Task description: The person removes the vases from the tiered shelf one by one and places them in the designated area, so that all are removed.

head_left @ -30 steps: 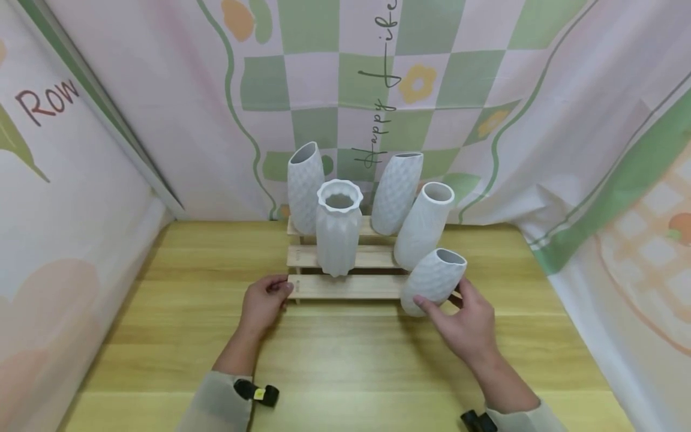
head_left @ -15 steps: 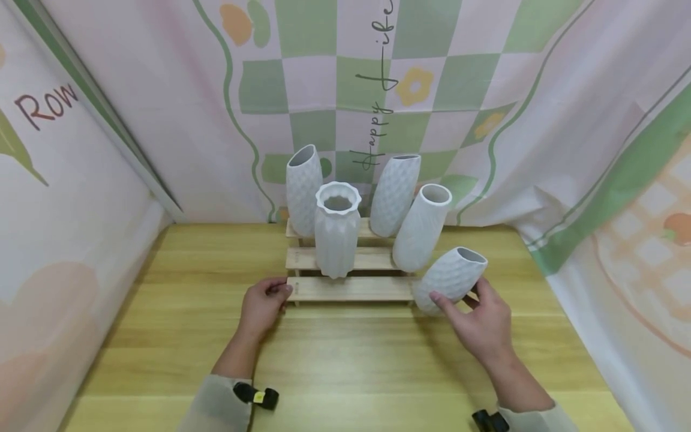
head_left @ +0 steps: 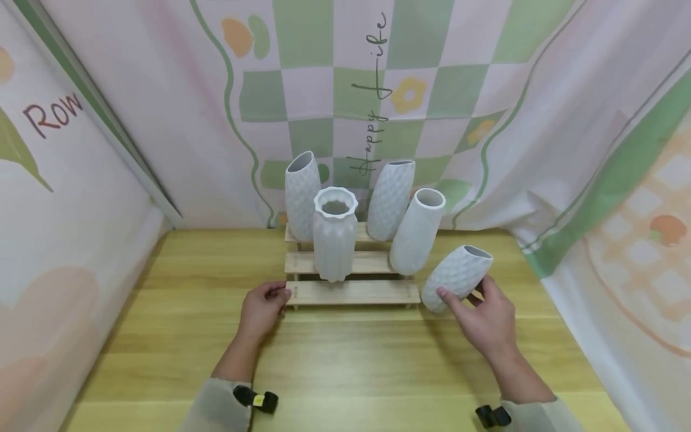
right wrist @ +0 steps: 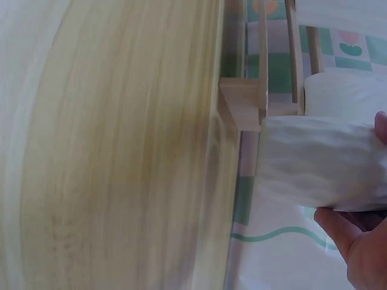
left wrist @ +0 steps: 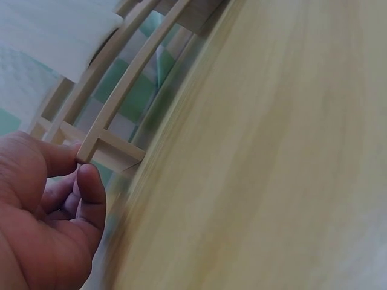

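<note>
My right hand (head_left: 490, 318) grips a white vase (head_left: 456, 277) with a dimpled surface and slanted mouth, thumb in front and fingers behind. It leans right, just beyond the right end of the lowest tier of a wooden three-tier stand (head_left: 353, 293). In the right wrist view the held vase (right wrist: 320, 162) is above the tabletop. My left hand (head_left: 263, 309) pinches the left end of that lowest tier; the left wrist view shows thumb and finger at the board's corner (left wrist: 87, 148). A fluted vase (head_left: 335, 240) and a smoother round-mouthed vase (head_left: 417, 234) stand on the middle tier.
Two dimpled vases, a left one (head_left: 302, 195) and a right one (head_left: 391, 201), stand on the top tier. Behind the stand hangs a green-checked curtain (head_left: 356, 90). The wood-grain table (head_left: 345, 360) extends in front, with printed cloth at both sides.
My right hand has carried the dimpled vase rightward, from the right end of the lowest tier to outside it, tilting it further. The left hand keeps its place on the stand.
</note>
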The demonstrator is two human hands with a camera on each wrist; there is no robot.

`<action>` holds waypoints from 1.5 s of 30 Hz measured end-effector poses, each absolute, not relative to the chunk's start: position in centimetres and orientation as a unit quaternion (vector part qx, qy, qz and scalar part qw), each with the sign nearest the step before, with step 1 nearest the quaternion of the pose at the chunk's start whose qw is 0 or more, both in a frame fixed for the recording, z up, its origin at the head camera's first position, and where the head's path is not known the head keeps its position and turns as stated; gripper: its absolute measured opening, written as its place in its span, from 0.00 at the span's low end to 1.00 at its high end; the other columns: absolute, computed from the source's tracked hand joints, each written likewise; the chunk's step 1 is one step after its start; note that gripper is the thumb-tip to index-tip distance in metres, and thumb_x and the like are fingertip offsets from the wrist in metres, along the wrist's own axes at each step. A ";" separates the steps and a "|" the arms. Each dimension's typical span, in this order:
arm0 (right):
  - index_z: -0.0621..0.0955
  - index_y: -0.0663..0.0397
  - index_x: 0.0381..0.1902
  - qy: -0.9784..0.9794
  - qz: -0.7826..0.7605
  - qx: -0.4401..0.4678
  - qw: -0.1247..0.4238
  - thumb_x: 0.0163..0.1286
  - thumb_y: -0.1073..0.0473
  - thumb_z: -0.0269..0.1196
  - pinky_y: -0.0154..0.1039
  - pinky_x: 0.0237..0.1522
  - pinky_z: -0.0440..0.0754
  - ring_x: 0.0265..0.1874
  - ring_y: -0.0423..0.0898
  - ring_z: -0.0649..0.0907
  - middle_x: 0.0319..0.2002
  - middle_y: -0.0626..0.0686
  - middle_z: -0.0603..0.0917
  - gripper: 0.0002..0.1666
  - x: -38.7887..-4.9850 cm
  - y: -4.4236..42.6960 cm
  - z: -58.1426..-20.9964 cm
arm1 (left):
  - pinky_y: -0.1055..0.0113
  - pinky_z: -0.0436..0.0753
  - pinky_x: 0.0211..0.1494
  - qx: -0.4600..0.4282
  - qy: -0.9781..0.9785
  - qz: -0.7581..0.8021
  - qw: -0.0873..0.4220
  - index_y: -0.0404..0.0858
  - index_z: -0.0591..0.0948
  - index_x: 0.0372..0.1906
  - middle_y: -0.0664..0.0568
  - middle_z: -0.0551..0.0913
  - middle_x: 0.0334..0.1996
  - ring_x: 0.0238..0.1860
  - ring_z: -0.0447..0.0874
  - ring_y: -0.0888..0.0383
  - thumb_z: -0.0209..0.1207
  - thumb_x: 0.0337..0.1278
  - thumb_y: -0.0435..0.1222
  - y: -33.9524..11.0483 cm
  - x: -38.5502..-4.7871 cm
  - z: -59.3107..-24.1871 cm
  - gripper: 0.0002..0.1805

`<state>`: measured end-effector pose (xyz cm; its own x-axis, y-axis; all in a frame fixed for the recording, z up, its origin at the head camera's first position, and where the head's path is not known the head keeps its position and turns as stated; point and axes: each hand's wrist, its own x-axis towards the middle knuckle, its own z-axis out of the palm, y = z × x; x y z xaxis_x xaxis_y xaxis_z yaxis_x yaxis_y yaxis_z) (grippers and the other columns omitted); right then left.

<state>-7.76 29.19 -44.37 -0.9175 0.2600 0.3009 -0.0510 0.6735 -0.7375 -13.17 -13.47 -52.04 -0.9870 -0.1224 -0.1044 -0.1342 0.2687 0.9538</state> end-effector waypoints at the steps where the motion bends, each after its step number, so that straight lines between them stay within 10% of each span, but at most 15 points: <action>1: 0.76 0.61 0.64 -0.896 0.398 -0.060 0.189 0.61 0.44 0.78 0.40 0.51 0.86 0.58 0.57 0.83 0.56 0.60 0.85 0.42 -7.8 29.4 -44.3 | 0.65 0.86 0.33 -0.082 0.796 0.600 0.006 0.33 0.86 0.55 0.44 0.87 0.39 0.29 0.85 0.52 0.68 0.67 0.38 -13.4 -13.1 -52.0 0.17; 9: 0.73 0.61 0.69 -0.898 0.396 -0.066 0.178 0.63 0.38 0.75 0.58 0.55 0.84 0.62 0.61 0.80 0.60 0.63 0.82 0.48 -9.0 31.2 -44.9 | 0.65 0.86 0.33 -0.079 0.789 0.609 0.014 0.33 0.84 0.57 0.43 0.86 0.40 0.32 0.84 0.51 0.67 0.68 0.38 -13.1 -13.1 -51.7 0.18; 45: 0.65 0.72 0.73 -0.913 0.351 -0.107 0.180 0.65 0.34 0.70 0.65 0.59 0.80 0.62 0.71 0.77 0.63 0.75 0.76 0.57 -12.1 33.4 -45.7 | 0.66 0.83 0.34 -0.047 0.806 0.589 0.034 0.28 0.82 0.55 0.43 0.85 0.40 0.30 0.83 0.56 0.67 0.66 0.34 -13.5 -13.4 -51.4 0.17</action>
